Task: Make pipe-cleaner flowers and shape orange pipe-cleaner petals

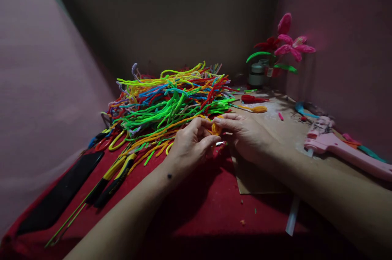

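Observation:
Between my two hands is a small bent loop of orange pipe cleaner (216,129). My left hand (192,139) pinches it from the left, thumb and fingers closed. From the right, my right hand (239,129) grips it with its fingertips; part of the piece is hidden by the fingers. Just behind my hands lies a big heap of coloured pipe cleaners (174,98), green, yellow, red, blue and orange. A shiny metal tip (219,143) shows just below my fingers.
Black-and-yellow pliers (114,182) and a black flat object (61,190) lie at left on the red cloth (196,219). At right are a cardboard sheet (257,180), a pink glue gun (343,149) with a glue stick (292,217), and a pink flower (295,47).

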`<action>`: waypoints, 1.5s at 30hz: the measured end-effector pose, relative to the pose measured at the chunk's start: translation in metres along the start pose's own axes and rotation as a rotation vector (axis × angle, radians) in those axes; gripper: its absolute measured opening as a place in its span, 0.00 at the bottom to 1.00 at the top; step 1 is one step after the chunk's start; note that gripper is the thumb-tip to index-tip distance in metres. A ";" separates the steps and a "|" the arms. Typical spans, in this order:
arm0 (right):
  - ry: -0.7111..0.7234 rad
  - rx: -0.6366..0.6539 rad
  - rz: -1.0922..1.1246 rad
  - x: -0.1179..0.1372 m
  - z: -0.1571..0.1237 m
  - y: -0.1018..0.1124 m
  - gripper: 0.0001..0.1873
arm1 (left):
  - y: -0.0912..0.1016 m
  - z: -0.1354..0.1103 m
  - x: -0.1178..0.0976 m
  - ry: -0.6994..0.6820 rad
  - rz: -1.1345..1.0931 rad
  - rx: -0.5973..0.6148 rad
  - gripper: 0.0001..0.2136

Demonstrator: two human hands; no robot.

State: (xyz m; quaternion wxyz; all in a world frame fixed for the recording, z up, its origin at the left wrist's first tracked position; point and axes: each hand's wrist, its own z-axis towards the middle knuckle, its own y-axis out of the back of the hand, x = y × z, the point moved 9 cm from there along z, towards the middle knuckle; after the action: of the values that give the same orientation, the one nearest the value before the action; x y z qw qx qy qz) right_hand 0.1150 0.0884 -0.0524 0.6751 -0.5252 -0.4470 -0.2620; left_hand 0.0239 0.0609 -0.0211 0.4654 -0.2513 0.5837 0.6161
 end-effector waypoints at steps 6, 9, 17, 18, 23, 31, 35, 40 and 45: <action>0.001 -0.004 0.012 -0.002 0.001 0.002 0.09 | -0.005 -0.005 -0.002 0.077 -0.041 0.043 0.06; -0.002 -0.013 0.033 -0.002 0.001 0.003 0.08 | -0.005 -0.004 -0.002 0.068 -0.044 0.079 0.06; 0.020 -0.002 0.039 0.001 0.004 0.002 0.09 | -0.005 -0.003 0.011 0.202 -0.166 0.145 0.08; 0.024 0.015 0.030 0.002 0.004 0.001 0.09 | -0.004 -0.003 0.011 0.212 -0.169 0.138 0.08; 0.070 0.044 -0.085 0.009 0.003 -0.002 0.12 | 0.001 -0.002 0.009 0.218 -0.116 0.069 0.09; 0.047 -0.036 -0.119 0.005 0.004 0.005 0.12 | -0.001 -0.002 0.010 0.196 -0.080 0.083 0.11; 0.031 0.012 -0.110 0.003 0.004 0.002 0.12 | 0.000 -0.002 0.006 0.162 -0.024 0.090 0.11; 0.167 0.014 -0.267 0.022 -0.002 -0.006 0.12 | 0.003 -0.003 0.009 0.205 -0.063 0.095 0.11; 0.152 -0.053 -0.311 0.021 -0.005 0.000 0.13 | -0.001 -0.003 0.007 0.143 -0.013 0.115 0.13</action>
State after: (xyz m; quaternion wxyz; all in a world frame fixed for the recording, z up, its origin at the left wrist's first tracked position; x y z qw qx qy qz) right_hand 0.1265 0.0865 -0.0338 0.6443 -0.4460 -0.4635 -0.4136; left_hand 0.0206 0.0596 -0.0286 0.4401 -0.2713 0.6482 0.5590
